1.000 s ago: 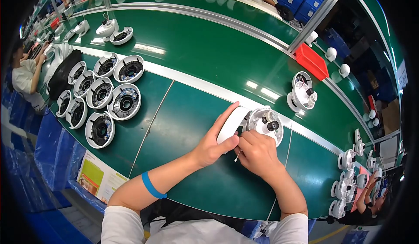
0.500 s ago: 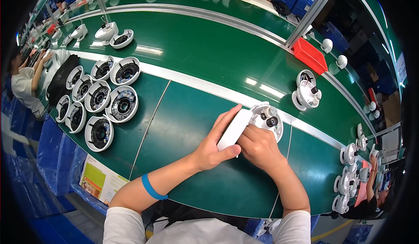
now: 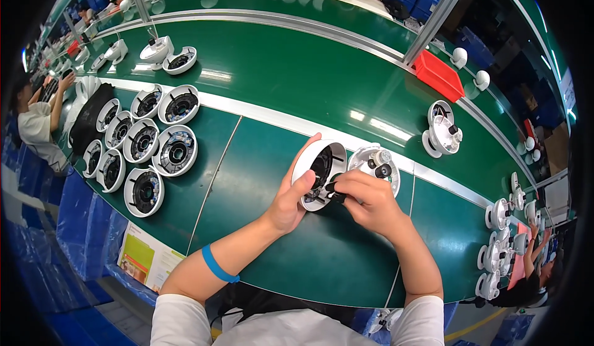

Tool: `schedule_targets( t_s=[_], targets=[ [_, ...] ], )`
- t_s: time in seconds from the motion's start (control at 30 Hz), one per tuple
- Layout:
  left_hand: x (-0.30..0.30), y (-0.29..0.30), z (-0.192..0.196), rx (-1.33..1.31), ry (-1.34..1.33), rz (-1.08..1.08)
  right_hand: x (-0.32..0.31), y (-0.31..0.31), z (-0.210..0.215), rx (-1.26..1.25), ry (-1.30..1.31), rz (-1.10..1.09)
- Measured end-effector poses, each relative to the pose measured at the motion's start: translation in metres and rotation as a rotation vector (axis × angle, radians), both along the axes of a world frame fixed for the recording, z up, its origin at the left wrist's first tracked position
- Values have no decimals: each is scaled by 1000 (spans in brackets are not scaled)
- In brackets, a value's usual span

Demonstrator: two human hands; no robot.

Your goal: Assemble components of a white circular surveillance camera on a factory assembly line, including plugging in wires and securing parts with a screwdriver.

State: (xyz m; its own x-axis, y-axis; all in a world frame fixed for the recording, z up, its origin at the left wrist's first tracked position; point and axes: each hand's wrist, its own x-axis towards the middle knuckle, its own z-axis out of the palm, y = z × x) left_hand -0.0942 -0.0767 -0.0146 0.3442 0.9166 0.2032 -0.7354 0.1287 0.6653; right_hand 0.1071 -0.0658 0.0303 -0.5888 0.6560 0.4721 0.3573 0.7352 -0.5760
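My left hand [image 3: 288, 202] grips a round white camera housing [image 3: 302, 158] by its rim, thumb over the near edge. The housing is tilted, its hollow side with a black inner frame turned toward my right hand. With thumb and fingers, my right hand [image 3: 370, 199] pinches a small black part [image 3: 335, 191] at the housing's lower right edge; its exact kind cannot be made out. Just behind my right hand, a white camera base [image 3: 391, 182] with a black lens and a clear round piece rests on the green table, partly covered by the fingers.
Several open white housings [image 3: 176, 150] stand grouped at left, beside a black cloth [image 3: 91, 120]. Beyond a white rail, a green belt carries a camera unit [image 3: 443, 133] near a red tray [image 3: 439, 76]. More units [image 3: 493, 254] are at far right. A co-worker [image 3: 38, 123] sits at far left.
The housing in my left hand has turned from edge-on to show its hollow inside. My right hand now holds the black part at its edge. Units on the belt have shifted slightly right.
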Motion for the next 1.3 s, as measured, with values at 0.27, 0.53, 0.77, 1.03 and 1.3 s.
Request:
schedule_targets(
  t_s=[0.27, 0.53, 0.77, 1.03, 1.3],
  targets=[
    [8, 2, 1, 56, 88, 51, -4, -6, -5, 241, -127, -64],
    [14, 6, -2, 99, 147, 68, -3, -4, -4, 275, -189, -63],
    [20, 5, -2, 141, 206, 86, -1, -5, -5, 319, -187, -101],
    [27, 5, -1, 141, 341, 133, 2, -8, -5, 402, -236, -100],
    [32, 4, -6, 252, 515, 227, 6, -7, -15, 503, -363, -101]
  ],
)
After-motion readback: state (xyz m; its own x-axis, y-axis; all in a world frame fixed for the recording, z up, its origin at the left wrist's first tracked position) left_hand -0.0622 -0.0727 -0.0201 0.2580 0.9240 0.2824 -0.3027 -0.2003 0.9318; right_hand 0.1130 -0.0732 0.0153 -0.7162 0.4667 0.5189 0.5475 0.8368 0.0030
